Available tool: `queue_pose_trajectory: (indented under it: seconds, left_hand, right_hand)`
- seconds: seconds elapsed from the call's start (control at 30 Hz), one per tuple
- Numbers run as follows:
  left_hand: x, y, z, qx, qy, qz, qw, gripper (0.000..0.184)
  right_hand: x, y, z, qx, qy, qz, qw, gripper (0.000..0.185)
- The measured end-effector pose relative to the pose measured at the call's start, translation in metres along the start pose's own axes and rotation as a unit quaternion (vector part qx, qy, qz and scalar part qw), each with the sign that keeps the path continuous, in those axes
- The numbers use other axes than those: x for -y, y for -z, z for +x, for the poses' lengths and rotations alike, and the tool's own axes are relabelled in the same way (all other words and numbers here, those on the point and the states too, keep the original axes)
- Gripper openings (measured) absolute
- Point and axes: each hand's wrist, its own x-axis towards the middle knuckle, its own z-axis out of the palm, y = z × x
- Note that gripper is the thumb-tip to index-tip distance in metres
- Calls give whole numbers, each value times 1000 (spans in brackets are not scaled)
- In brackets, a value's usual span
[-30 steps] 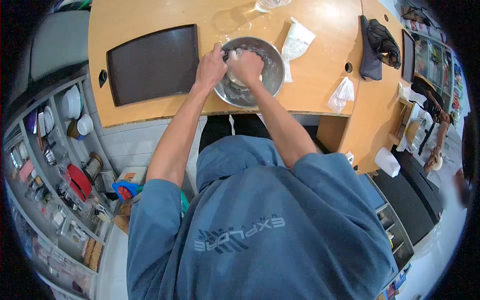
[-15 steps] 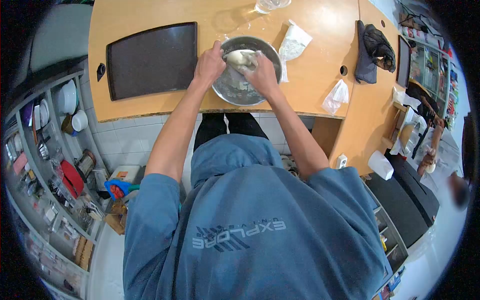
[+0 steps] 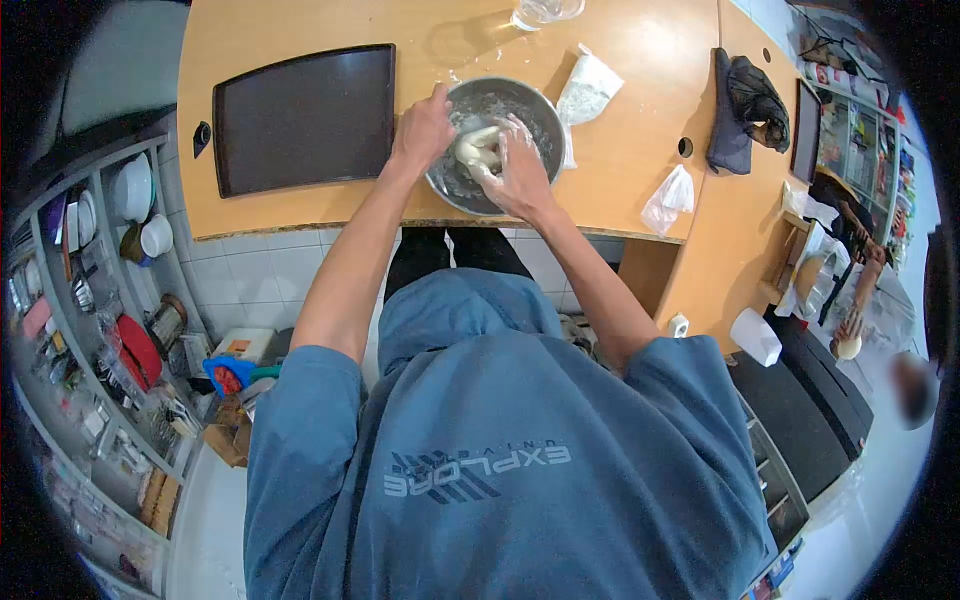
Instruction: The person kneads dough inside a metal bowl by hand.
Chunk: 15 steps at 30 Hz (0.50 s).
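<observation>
Silver metal shows around the pale dough in the head view: it lies inside the bowl, which sits on the wooden table between the dark tray and the upright-looking white bag. The left hand is closed at the bowl's left rim, apparently bracing it. The right hand loosely grips the dough, thumb and fingers curved about its side.

To work it well, I'd hold that rim firmly so the bowl cannot skid, fold the far edge inward, press with the heel of the palm, and turn the lump between presses, gathering scraps from the wall. The dough looks soft, off-white and uneven, with a rounded fold; pale residue coats the fingers and smears the metal.
</observation>
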Motion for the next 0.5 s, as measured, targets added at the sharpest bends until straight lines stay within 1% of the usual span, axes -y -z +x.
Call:
queue_pose_trajectory:
  seconds: [0.1,0.2,0.3,0.43,0.5]
  left_hand:
    - [-2,2,0,3,4,-1,1000,19]
    - [-2,2,0,6,12,-5,1000,19]
    - [-3,1,0,1,-6,-13,1000,20]
    - [1,-3,0,-17,-26,-23,999,20]
    - [0,-3,1,-5,-10,-14,1000,21]
  right_hand:
    - [2,-5,4,20,-46,-11,999,60]
    - [10,-16,10,3,5,-144,990,60]
    - [16,-20,14,15,-16,-224,974,58]
    - [12,-19,21,36,1,-197,980,50]
    - [8,-22,22,56,5,-177,983,47]
